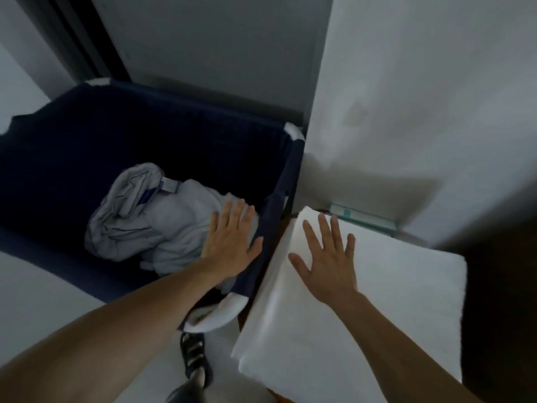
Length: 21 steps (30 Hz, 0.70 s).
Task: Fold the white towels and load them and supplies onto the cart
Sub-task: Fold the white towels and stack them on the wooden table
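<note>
**Operator:** State the condition of each grip.

**Technician:** Both are wide, with the fingers straight and spread, and hold nothing. The right grip lies palm-down on the folded white towel. The left grip reaches into the navy bin, palm-down over the crumpled linen. Its fingertips appear to touch the cloth, but contact cannot be confirmed.

**Operator:** Where do the task items lie?

**Technician:** The folded white towel sits just beside the bin's right wall, under the right grip. The crumpled linen sits on the bin floor by the same wall.

**Operator:** Which relation governs the next move?

**Technician:** In my judgement, the next unfolded piece comes from the bin. The left grip is nearer to it. The bundle extends leftward and away from that grip, with its long axis roughly across the bin floor. A lift would therefore start at the bundle's right end.

**Operator:** What cannot be read?

**Technician:**
- The surface carrying the folded towel is covered, so cart or worktop cannot be told.
- A teal-and-white box behind the towel's far edge is largely hidden.
- The number of pieces in the bundle is unclear.
- The towel's long axis cannot be fixed in this wide-angle view.
</note>
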Each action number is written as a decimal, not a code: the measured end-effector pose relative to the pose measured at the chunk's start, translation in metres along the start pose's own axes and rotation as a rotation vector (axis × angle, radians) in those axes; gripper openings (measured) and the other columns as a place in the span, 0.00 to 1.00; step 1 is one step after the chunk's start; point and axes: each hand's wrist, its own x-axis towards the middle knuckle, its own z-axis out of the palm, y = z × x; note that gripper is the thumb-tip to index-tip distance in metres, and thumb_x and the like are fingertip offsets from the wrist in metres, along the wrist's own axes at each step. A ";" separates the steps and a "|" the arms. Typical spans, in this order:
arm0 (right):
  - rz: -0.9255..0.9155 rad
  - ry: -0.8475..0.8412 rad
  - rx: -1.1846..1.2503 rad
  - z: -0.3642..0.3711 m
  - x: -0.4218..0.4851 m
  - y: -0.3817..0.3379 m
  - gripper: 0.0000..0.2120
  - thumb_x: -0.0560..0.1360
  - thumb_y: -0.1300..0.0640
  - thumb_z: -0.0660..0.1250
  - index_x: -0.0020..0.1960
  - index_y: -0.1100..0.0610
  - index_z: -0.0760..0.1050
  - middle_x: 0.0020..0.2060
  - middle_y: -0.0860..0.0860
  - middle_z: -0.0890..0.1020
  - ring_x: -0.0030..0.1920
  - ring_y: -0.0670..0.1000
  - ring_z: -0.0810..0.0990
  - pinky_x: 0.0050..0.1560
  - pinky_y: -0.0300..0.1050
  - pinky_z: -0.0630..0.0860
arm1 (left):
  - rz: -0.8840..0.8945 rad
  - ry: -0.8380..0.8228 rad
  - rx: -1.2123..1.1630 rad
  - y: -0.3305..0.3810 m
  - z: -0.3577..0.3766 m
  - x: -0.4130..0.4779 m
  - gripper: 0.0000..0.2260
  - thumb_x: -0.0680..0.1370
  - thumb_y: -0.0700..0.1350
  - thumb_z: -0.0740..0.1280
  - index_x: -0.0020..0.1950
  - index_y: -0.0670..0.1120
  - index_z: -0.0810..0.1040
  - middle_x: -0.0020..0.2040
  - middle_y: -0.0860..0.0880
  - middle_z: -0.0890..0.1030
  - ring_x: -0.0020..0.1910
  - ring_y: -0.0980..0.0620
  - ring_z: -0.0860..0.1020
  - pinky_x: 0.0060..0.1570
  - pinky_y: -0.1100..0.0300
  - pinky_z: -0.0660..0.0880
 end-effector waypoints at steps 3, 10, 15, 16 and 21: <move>-0.091 0.026 0.062 -0.002 0.046 -0.048 0.38 0.76 0.29 0.40 0.81 0.46 0.43 0.79 0.51 0.38 0.78 0.54 0.31 0.76 0.66 0.41 | -0.059 0.001 0.002 -0.073 0.001 0.014 0.36 0.80 0.63 0.52 0.81 0.47 0.44 0.81 0.45 0.43 0.80 0.43 0.41 0.77 0.42 0.44; -0.208 -0.098 0.125 0.059 0.175 -0.163 0.38 0.76 0.31 0.47 0.81 0.47 0.47 0.81 0.52 0.43 0.79 0.55 0.36 0.74 0.67 0.41 | -0.117 -0.093 -0.007 -0.225 0.046 0.091 0.35 0.80 0.63 0.52 0.81 0.46 0.46 0.81 0.45 0.45 0.80 0.43 0.42 0.76 0.42 0.46; -0.131 -0.376 0.169 0.179 0.268 -0.211 0.39 0.78 0.33 0.56 0.80 0.43 0.37 0.79 0.49 0.34 0.77 0.52 0.30 0.73 0.66 0.33 | -0.101 -0.244 -0.016 -0.314 0.121 0.150 0.40 0.74 0.68 0.39 0.81 0.47 0.46 0.81 0.46 0.46 0.80 0.44 0.43 0.76 0.42 0.46; -0.108 -0.411 0.183 0.206 0.282 -0.215 0.40 0.78 0.34 0.57 0.79 0.42 0.37 0.79 0.48 0.34 0.77 0.51 0.30 0.73 0.65 0.33 | -0.082 -0.266 -0.031 -0.328 0.138 0.159 0.42 0.72 0.69 0.37 0.81 0.47 0.47 0.81 0.46 0.47 0.80 0.44 0.43 0.76 0.42 0.45; -0.023 -0.580 0.150 0.328 0.332 -0.224 0.47 0.75 0.36 0.65 0.79 0.42 0.35 0.78 0.49 0.32 0.77 0.55 0.29 0.74 0.69 0.42 | -0.022 -0.343 -0.070 -0.375 0.225 0.191 0.39 0.75 0.67 0.40 0.81 0.47 0.47 0.81 0.47 0.47 0.80 0.46 0.42 0.76 0.45 0.42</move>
